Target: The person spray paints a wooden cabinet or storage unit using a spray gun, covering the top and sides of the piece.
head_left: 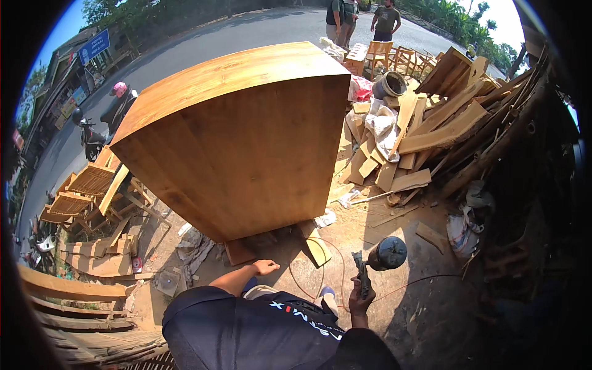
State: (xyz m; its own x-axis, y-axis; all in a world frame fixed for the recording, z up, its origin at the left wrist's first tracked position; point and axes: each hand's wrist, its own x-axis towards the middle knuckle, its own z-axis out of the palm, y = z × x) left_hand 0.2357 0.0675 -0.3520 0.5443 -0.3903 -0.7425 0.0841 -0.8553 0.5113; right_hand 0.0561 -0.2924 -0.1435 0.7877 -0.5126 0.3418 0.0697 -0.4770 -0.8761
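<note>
In my right hand (361, 302) is a spray gun (362, 275), its handle gripped and its nozzle end pointing up. A dark, paint-stained round cup (388, 253) is fixed to the gun's right side. My left hand (267, 267) is in front of my body, loosely closed, with nothing visible in it. Just beyond it stands a large wooden cabinet (246, 154) with a smooth, orange-brown stained surface. Its lower edge rests on wood blocks (316, 243), near my left hand but not touching it. The spray gun is right of the cabinet and apart from it.
A thin red hose (425, 279) curves over the ground around my feet. Cut boards (444, 129) lie heaped at the right, by a stained bucket (390, 85). Slatted wooden chairs (92, 179) stand at the left. Several people (385, 21) stand by the road.
</note>
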